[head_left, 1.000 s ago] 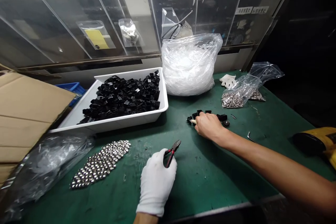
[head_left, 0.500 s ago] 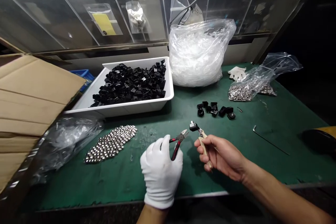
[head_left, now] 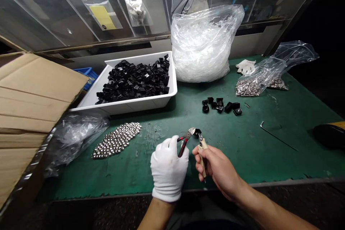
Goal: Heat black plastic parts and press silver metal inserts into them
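Note:
My left hand (head_left: 169,169), in a white glove, is wrapped round red-and-black cutting pliers (head_left: 183,145), their jaws pointing up and right. Bare, my right hand (head_left: 215,163) grips a second pair of pliers with pale beige handles (head_left: 202,152). At the tip of the beige pliers is a small black plastic part (head_left: 197,132). The cutters' jaws are right beside that part; whether they touch it I cannot tell. Beyond my hands, several similar black parts (head_left: 220,105) lie loose on the green work surface (head_left: 242,143).
Behind on the left stands a white tray (head_left: 134,103) heaped with black parts. A sheet of metal nuts (head_left: 117,140) lies left, near a cardboard box (head_left: 29,93). A big clear bag (head_left: 201,50) stands at the back. Rightward are bagged metal pieces (head_left: 248,88) and a hex key (head_left: 277,136).
My right hand has moved left with the beige pliers, bringing the black part close to the cutters' jaws. The black part has turned and now looks darker. The camera view has shifted slightly.

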Action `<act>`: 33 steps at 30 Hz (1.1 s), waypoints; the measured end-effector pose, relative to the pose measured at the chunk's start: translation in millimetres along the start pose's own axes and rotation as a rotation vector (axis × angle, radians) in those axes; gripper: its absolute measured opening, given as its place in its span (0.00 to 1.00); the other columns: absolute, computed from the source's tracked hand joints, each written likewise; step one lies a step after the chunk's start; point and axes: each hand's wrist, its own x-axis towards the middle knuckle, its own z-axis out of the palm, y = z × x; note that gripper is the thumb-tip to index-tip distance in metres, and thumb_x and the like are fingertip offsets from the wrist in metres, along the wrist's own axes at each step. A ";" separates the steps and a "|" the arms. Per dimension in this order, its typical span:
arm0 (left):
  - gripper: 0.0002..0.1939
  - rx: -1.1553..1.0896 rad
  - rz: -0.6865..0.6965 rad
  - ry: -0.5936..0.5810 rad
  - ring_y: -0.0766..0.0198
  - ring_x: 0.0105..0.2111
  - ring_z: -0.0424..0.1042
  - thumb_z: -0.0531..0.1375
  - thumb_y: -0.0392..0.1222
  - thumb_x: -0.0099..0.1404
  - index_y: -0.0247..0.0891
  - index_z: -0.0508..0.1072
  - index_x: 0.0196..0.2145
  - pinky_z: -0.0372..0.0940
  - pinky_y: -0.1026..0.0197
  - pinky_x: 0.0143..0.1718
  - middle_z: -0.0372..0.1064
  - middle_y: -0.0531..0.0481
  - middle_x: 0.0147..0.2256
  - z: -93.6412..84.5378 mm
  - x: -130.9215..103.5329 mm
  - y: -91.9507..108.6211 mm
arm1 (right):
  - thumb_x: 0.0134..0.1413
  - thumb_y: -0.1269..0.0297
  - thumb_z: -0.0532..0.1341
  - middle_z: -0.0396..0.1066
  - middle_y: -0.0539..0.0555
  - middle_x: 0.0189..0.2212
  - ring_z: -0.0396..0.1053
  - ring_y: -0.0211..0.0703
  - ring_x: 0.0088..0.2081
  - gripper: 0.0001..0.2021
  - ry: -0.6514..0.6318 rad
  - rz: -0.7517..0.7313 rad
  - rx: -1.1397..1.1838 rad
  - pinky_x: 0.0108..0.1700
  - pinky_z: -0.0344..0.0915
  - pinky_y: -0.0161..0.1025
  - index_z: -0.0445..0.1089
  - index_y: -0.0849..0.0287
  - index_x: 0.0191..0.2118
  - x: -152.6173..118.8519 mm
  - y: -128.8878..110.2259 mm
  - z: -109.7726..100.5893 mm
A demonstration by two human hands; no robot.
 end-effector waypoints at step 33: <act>0.14 -0.459 -0.043 -0.491 0.59 0.43 0.74 0.60 0.41 0.62 0.50 0.77 0.46 0.65 0.60 0.47 0.77 0.53 0.42 -45.9 10.9 -42.2 | 0.61 0.68 0.62 0.73 0.54 0.48 0.71 0.45 0.48 0.10 -0.165 -0.838 -1.016 0.52 0.67 0.43 0.67 0.54 0.48 36.3 -49.6 -50.3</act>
